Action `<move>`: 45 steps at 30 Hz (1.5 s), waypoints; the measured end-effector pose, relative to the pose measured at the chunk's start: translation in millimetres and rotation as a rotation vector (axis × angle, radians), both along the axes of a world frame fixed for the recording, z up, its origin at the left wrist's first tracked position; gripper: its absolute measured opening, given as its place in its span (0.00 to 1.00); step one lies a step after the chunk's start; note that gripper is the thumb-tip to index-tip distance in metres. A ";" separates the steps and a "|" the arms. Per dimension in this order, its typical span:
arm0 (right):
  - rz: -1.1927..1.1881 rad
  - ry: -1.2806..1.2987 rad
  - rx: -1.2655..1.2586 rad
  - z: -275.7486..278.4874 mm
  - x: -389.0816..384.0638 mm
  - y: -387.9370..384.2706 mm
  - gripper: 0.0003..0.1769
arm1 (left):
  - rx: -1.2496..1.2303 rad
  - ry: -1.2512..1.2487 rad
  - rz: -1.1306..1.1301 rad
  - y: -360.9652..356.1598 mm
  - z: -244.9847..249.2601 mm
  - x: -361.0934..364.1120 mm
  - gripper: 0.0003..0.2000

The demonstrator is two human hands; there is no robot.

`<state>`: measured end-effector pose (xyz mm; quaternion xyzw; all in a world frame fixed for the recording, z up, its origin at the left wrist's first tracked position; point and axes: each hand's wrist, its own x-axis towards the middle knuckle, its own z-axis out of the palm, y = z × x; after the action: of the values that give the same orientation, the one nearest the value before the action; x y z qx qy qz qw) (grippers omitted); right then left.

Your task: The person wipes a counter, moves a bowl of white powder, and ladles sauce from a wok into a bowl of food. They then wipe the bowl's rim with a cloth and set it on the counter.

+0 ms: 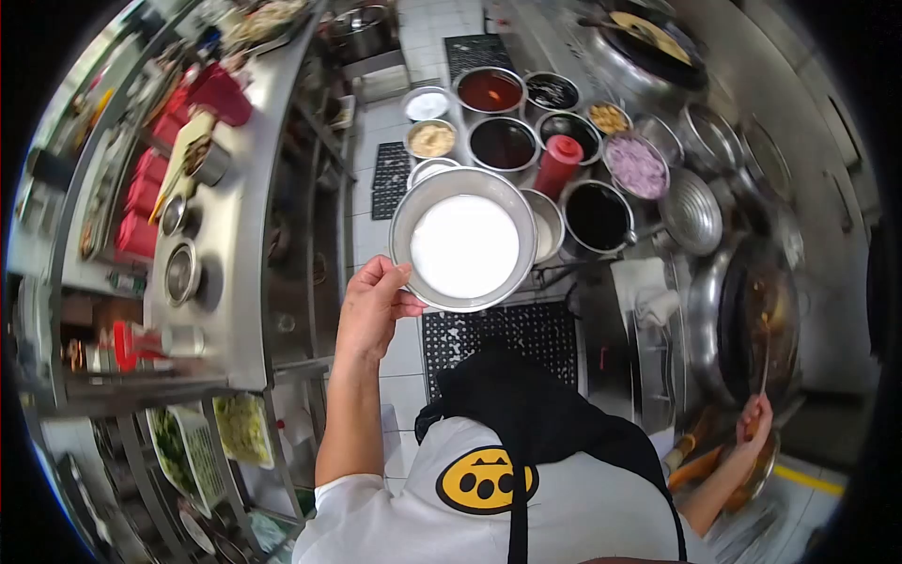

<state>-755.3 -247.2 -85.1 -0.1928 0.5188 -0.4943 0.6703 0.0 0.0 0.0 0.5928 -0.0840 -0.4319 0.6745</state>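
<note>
My left hand pinches the rim of a round metal bowl, thumb over the near left edge. A bright white substance lies inside it; the glare hides its texture. The bowl hangs out in front of my chest, overlapping the pots behind it in this view. Far to the right, my right hand is wrapped round the handle of a long thin cooking utensil. Its head reaches into a dark wok with brownish liquid and some yellowish bits, where its shape is hidden.
Ahead stand pots of dark sauce, a red squeeze bottle, chopped purple onion and a perforated strainer. A steel counter with bowls runs along the left. Black rubber mats cover parts of the tiled floor. Another wok sits at upper right.
</note>
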 end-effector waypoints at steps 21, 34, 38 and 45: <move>0.315 0.906 -0.784 162.9 280.7 -11.4 0.29 | 0.072 0.072 0.613 187.9 -69.0 5.1 0.10; 1.693 0.224 -1.411 145.0 863.4 235.0 0.22 | 0.100 0.077 1.052 349.4 -96.5 78.3 0.09; 1.569 -0.331 -1.808 253.2 980.8 286.7 0.19 | 0.068 0.073 1.150 348.8 -101.1 90.2 0.09; 1.106 -0.805 -2.274 429.5 1157.1 469.3 0.17 | 0.031 0.046 1.411 322.0 -101.2 87.2 0.10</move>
<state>401.7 222.1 344.5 -0.6681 -0.5610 -0.3366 0.3544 87.2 322.0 -101.2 0.5059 0.3410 0.0948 0.7867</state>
